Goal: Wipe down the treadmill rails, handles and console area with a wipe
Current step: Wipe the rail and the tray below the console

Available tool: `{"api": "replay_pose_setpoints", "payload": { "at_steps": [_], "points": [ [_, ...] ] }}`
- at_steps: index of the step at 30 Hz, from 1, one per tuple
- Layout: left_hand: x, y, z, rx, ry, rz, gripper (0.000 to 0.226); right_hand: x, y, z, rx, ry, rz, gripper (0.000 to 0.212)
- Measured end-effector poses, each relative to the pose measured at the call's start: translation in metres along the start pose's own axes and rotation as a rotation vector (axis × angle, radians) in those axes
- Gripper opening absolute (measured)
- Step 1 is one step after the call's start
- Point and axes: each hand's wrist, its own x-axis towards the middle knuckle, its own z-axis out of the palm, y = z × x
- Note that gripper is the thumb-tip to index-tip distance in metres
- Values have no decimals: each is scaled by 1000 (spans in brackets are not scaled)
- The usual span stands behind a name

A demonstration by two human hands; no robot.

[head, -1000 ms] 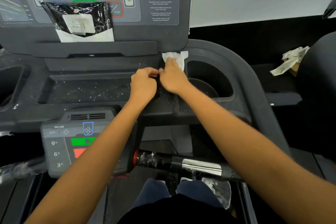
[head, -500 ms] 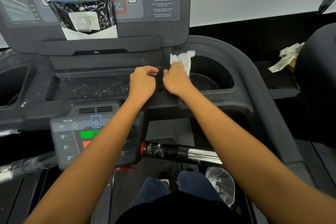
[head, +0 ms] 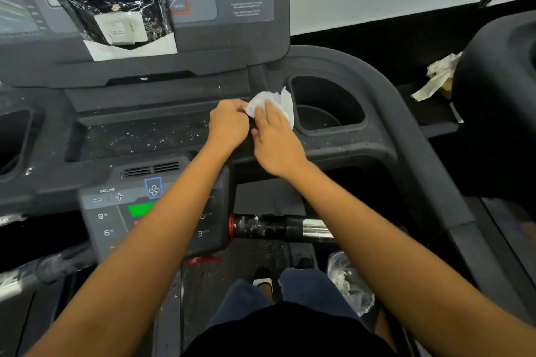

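The right hand (head: 275, 142) lies flat on the white wipe (head: 272, 106), fingers (head: 268, 113) pressed together and extended, pinning it to the dark ledge of the treadmill console (head: 162, 130) just left of the round cup holder (head: 327, 104). The left hand (head: 229, 124) sits touching it on the left, fingers curled and pinching the wipe's near-left edge. Left of both hands runs a tray speckled with white flecks. Below the wrists sits the incline panel (head: 116, 211) with 9 and 6 showing. Beyond the fingers a black packet (head: 119, 20) leans against the upper display. A crumpled cloth (head: 438, 75) lies well apart, far right
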Motion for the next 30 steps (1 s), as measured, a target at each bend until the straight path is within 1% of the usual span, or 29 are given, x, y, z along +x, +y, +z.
{"api": "replay_pose_setpoints", "payload": {
  "at_steps": [3, 5, 7, 9, 10, 11, 14, 17, 19, 21, 23, 26, 27, 28, 30],
  "points": [
    [-5, 1, -5, 0, -22, 9, 38, 56, 9, -5, 11, -64, 46, 55],
    [-10, -2, -7, 157, -57, 85, 32, 56, 12, -5, 18, -82, 53, 55],
    [-18, -6, -7, 405, -161, 184, 25, 21, 15, -3, 23, -49, -10, 55],
    [-27, -11, -6, 610, -309, 213, 46, -34, 17, -4, 8, 4, -89, 57],
    [-29, -13, -6, 671, -359, 202, 54, -57, 22, -6, -10, 2, -111, 58],
    [-32, -14, -5, 710, -387, 199, 58, -70, 26, -8, -27, -5, -127, 58],
    [-34, -13, -7, 772, -437, 210, 59, -48, 28, -14, -45, -4, -90, 56],
    [-33, -13, -8, 780, -455, 229, 60, 12, 12, -11, 34, -31, 39, 57],
    [-34, -12, -8, 770, -448, 243, 61, 34, 7, -9, 62, -18, 107, 60],
    [-36, -12, -8, 775, -430, 239, 60, 19, 6, -11, 51, -18, 89, 62],
    [-36, -12, -7, 807, -424, 227, 59, -23, 8, -12, 22, 5, 1, 62],
    [-37, -11, -6, 824, -422, 218, 60, -82, 28, -21, -126, 13, -102, 60],
    [-38, -11, -7, 829, -420, 215, 60, -92, 41, -28, -148, 43, -83, 59],
    [-39, -11, -7, 836, -417, 211, 60, -99, 55, -38, -144, 82, -22, 57],
    [-42, -9, -7, 849, -404, 195, 59, -109, 84, -54, -137, 160, 157, 55]
  ]
}}
